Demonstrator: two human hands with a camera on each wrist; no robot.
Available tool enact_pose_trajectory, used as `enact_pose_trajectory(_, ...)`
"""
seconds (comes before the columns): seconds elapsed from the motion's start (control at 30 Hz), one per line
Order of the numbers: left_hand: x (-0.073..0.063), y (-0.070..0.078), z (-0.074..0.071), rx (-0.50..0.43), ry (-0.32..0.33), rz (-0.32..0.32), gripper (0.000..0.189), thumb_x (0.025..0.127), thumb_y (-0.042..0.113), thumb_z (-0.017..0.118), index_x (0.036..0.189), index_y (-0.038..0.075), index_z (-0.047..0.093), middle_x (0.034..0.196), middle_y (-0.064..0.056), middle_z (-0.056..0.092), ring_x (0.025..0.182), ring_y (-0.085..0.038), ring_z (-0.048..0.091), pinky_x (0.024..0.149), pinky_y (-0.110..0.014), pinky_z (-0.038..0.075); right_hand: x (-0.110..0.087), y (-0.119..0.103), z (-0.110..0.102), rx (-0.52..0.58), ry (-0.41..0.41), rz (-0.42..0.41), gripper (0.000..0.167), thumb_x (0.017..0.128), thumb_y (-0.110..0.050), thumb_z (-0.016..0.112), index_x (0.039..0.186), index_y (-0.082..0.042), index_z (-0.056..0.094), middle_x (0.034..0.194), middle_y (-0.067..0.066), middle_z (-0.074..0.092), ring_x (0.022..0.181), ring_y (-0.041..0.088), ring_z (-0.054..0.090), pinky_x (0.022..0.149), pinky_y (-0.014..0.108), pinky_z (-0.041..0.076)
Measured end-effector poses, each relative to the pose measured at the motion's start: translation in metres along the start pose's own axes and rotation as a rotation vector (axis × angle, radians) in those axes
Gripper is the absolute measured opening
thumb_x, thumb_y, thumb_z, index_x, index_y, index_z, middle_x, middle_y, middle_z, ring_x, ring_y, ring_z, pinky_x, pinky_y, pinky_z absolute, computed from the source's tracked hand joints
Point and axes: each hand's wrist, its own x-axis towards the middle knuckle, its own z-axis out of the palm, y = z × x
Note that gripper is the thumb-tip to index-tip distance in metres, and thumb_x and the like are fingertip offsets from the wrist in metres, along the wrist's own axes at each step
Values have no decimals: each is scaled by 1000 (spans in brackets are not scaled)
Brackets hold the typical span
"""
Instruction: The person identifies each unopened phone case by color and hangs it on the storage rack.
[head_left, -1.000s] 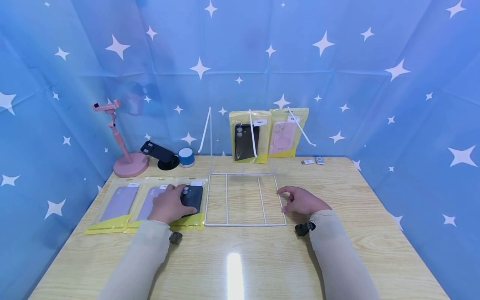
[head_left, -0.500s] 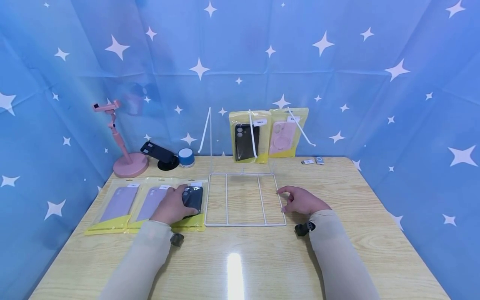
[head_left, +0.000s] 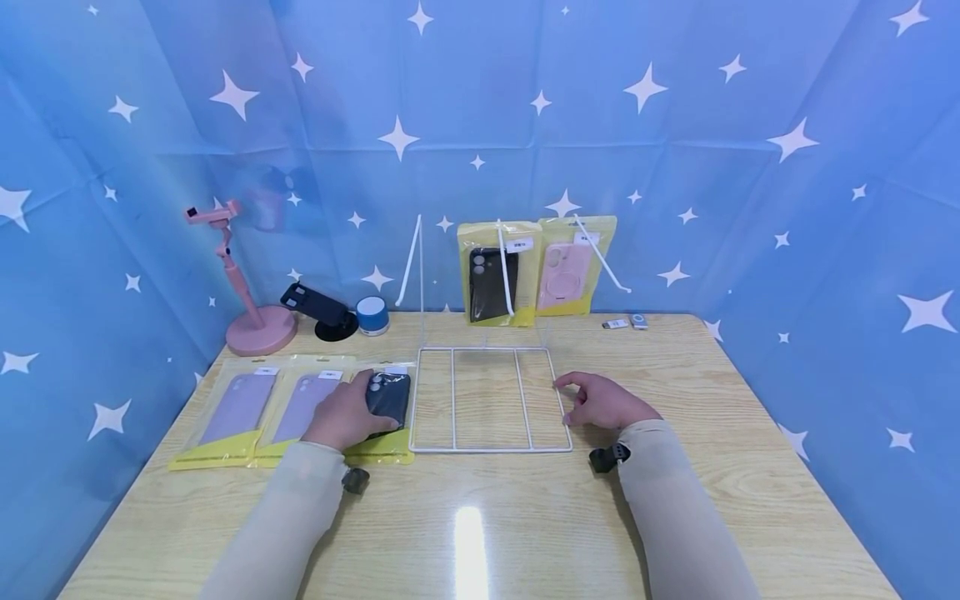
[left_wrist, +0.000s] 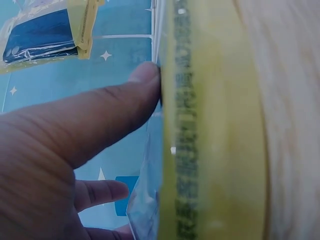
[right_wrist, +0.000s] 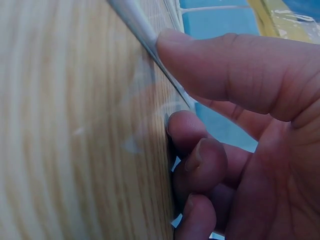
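Note:
My left hand (head_left: 341,417) spans the dark phone case (head_left: 388,402) in a clear yellow-bottomed bag on the table, its thumb at the near end and fingers at the far end. In the left wrist view the thumb (left_wrist: 120,102) presses against the bag (left_wrist: 215,125). Right of it stands a white wire display rack (head_left: 491,451), close beside the bag's edge. At the rack's right side wire, my right hand (head_left: 603,402) holds on with thumb and index finger; the right wrist view has the thumb (right_wrist: 215,65) on the wire and the other fingers curled.
Two bagged purple phone cases (head_left: 240,406) lie at left. From the rack's hooks hang a bagged black case (head_left: 487,287) and a bagged pink case (head_left: 562,277). Behind stand a pink stand (head_left: 261,331), a black phone holder (head_left: 322,308) and a blue speaker (head_left: 372,313); two small gadgets (head_left: 616,323) lie back right.
My left hand has shifted slightly right, and the bagged dark phone case has slid a little right with it. The right hand and the rack have stayed still.

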Motion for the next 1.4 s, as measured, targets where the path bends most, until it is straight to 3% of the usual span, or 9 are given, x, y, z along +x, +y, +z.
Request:
enact_pose_trajectory(0.4, -1, 4, 1, -55, -33, -45, 105, 88, 36, 87, 168, 10, 24, 161, -34, 34, 138, -48, 47, 114, -66, 43, -1, -2, -2, 16, -7, 2, 61, 88, -18, 85, 144, -19, 62, 91, 7, 61, 80, 24, 56, 69, 36, 45)
enact_pose_trajectory(0.77, -2, 4, 0, -58, -20, -36, 105, 89, 32, 85, 169, 11, 20, 160, -31, 41, 139, -48, 49, 113, -64, 44, -1, 0, -2, 12, -6, -12, 60, 88, -17, 84, 144, -19, 62, 91, 7, 61, 81, 24, 56, 70, 36, 45)
enact_pose_trajectory(1.1, 1, 2, -3, -177, 5, -13, 96, 95, 19, 78, 169, 12, 18, 166, -28, 32, 148, -48, 40, 119, -64, 38, 0, 0, -1, 8, -2, 5, 60, 88, -18, 85, 144, -21, 63, 93, 7, 62, 82, 24, 57, 72, 37, 46)
enact_pose_trajectory(1.27, 5, -3, -9, -205, -3, 0, 83, 100, 16, 69, 169, 14, 22, 170, -25, 29, 152, -48, 34, 121, -64, 35, 0, -1, -1, 9, -1, 1, 60, 88, -18, 85, 144, -21, 63, 92, 7, 62, 81, 24, 56, 71, 36, 46)
enact_pose_trajectory(1.4, 6, -8, -13, -234, -29, 10, 65, 103, 14, 62, 164, 16, 39, 170, -22, 30, 152, -43, 36, 122, -63, 34, -1, -1, -1, 22, -8, -2, 60, 89, -18, 84, 144, -20, 62, 92, 7, 62, 81, 24, 56, 71, 37, 46)
